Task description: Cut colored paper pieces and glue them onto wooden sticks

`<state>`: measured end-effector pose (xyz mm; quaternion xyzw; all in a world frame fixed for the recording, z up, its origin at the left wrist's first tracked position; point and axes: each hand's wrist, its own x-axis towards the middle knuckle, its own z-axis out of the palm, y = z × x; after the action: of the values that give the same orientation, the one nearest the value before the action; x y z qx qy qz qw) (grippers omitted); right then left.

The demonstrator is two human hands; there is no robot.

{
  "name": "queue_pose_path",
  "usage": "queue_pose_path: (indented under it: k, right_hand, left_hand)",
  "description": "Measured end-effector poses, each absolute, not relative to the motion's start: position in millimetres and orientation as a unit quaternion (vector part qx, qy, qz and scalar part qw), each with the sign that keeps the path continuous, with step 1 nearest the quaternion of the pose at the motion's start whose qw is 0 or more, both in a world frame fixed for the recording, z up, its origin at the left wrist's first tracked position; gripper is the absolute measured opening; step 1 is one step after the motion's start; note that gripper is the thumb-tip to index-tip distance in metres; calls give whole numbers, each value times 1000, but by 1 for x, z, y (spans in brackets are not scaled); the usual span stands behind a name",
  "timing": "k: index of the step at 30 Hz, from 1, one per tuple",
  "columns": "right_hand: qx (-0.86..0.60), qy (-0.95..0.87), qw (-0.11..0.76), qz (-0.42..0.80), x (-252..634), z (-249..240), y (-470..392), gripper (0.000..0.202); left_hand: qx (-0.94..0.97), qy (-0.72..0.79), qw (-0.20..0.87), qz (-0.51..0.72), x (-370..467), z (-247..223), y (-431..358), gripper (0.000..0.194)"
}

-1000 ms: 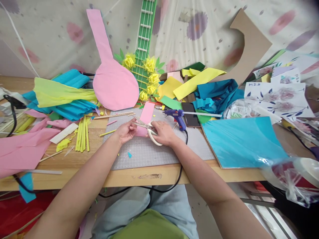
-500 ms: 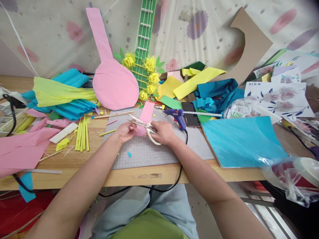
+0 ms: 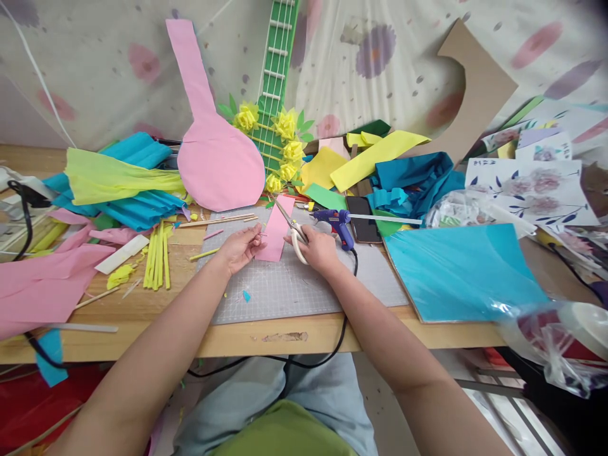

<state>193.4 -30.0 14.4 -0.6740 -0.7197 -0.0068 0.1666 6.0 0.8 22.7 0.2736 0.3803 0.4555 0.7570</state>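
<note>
My right hand (image 3: 320,249) is wrapped round the pale handles of a pair of scissors (image 3: 293,228), whose blades point away and to the left. Under the blades a pink paper strip (image 3: 274,235) lies on the grey cutting mat (image 3: 266,297). Just left of the strip, the thumb and fingertips of my left hand (image 3: 241,249) are pinched together; whatever they hold is too small to name. Beyond the hands leans a pink lute-shaped piece (image 3: 221,164), and beside it stands a green one (image 3: 270,130) with strings and yellow paper flowers.
A blue glue gun (image 3: 336,223) and a phone (image 3: 363,218) lie right of my right hand, the gun's black cable running over the mat's edge. Blue sheets (image 3: 465,272) lie farther right. Yellow strips (image 3: 156,256) and crepe paper (image 3: 118,177) cover the left side.
The scissors have moved away from my left fingertips to the right and now point more forward. My right hand has shifted slightly right, and more of the pink strip shows.
</note>
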Motion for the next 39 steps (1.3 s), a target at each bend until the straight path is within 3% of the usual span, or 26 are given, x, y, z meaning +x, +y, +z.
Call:
queue_pose_path:
  k: [7, 14, 20, 27, 39]
  right_hand:
    - [-700, -693, 171, 23, 194, 19, -31, 50]
    - [-698, -692, 181, 18, 194, 19, -32, 49]
    - [-668, -718, 192, 27, 195, 21, -34, 42]
    - [-573, -796, 194, 18, 193, 21, -36, 39]
    - [-535, -829, 161, 9, 195, 20, -38, 42]
  left_hand:
    - [308, 362, 727, 497, 8, 20, 3, 1]
    - [445, 369, 627, 522, 12, 13, 1, 21]
    - [597, 402, 478, 504, 9, 8, 3, 37]
    - [643, 442, 393, 487, 7, 9, 2, 20]
    - [655, 427, 404, 475, 3, 8, 1, 14]
